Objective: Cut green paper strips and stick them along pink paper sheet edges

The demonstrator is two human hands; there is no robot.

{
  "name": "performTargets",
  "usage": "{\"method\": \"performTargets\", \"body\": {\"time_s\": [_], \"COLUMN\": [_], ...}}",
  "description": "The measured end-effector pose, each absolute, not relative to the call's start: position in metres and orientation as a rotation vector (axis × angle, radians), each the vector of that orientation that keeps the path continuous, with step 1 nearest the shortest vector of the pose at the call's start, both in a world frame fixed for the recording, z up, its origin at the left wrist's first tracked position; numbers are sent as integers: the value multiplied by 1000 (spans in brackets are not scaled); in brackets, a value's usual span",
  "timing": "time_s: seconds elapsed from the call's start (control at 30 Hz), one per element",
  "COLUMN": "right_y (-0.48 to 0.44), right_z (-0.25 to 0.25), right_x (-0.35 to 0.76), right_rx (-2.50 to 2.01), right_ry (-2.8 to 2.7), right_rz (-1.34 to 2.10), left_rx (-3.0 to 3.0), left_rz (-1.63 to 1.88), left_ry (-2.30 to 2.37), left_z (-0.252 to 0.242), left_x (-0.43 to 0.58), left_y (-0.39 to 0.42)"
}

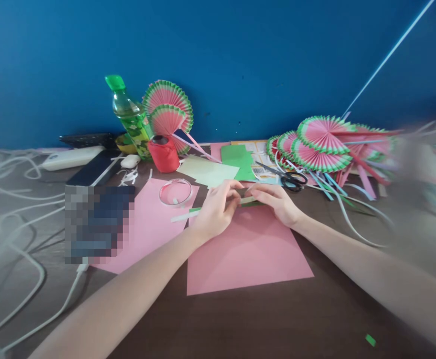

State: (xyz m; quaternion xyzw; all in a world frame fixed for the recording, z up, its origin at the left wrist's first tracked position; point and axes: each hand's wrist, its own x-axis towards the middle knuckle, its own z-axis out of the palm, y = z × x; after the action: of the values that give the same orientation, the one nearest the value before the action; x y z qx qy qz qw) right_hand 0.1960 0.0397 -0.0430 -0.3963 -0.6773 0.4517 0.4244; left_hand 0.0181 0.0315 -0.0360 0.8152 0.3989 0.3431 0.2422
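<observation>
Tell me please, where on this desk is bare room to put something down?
Bare wood lies along the near edge of the table, below the pink sheet and between both forearms. The back is crowded: bottle, red spool, scissors, paper fans. White cables fill the left. The left hand and right hand pinch a paper strip.

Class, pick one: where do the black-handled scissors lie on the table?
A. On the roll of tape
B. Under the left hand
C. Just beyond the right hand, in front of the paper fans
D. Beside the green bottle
C: the scissors lie just beyond the right hand, in front of the pile of paper fans.
</observation>
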Motion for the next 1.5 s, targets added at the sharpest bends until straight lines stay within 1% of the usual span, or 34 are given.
{"method": "performTargets", "body": {"time_s": [0.13,0.33,0.57,1.07,1.5], "right_y": [38,35,33,30,32], "right_z": [-43,-41,-41,-45,-42], "right_x": [194,191,192,194,193], "right_rx": [-1045,-1076,-1064,-1029,-1012], "right_ry": [-1819,-1845,-1888,-1991,-1895], "right_rz": [1030,927,810,740,876], "left_rx": [2297,2411,2477,2443,2334], "left_rz": [916,1000,863,803,810], "left_ry": [1162,1264,1277,1231,1238], "left_z": [-38,-40,-37,-39,-35], "left_x": [19,20,21,20,21], "left_y": [30,31,31,33,33]}}
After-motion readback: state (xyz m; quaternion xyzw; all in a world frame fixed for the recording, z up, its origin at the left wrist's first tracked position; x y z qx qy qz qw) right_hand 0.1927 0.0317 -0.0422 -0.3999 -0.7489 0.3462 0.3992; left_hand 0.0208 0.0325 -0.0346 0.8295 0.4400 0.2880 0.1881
